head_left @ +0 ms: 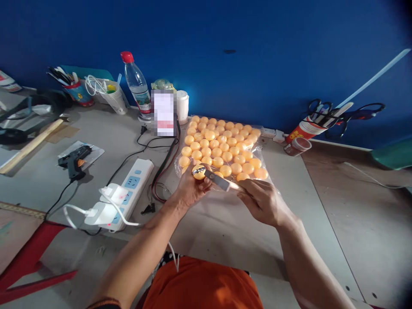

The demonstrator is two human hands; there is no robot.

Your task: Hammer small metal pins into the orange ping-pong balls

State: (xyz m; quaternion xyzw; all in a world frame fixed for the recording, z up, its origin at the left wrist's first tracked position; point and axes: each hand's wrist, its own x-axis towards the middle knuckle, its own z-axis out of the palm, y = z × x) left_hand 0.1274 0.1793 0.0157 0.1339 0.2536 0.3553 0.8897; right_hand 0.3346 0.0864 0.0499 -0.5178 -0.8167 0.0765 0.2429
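Observation:
My left hand (189, 191) is closed around an orange ping-pong ball (200, 175), just in front of a clear plastic bag (267, 171) of similar balls. Wrapped in the fingers of my right hand (264, 201) is the light handle of a tool with a flat grey metal head (217, 179). That head reaches left to the ball in my left hand. Something shiny, silver and ridged shows across the ball's face; I cannot tell whether it belongs to the tool. Several orange balls (216, 152) lie in rows inside the bag.
Left of my hands lies a white power strip (141, 169) with plugged-in chargers and cables. A black glue gun (75, 161) sits farther left. A plastic bottle (137, 88) and cups stand along the blue wall; a red cup (304, 128) with scissors leans at right.

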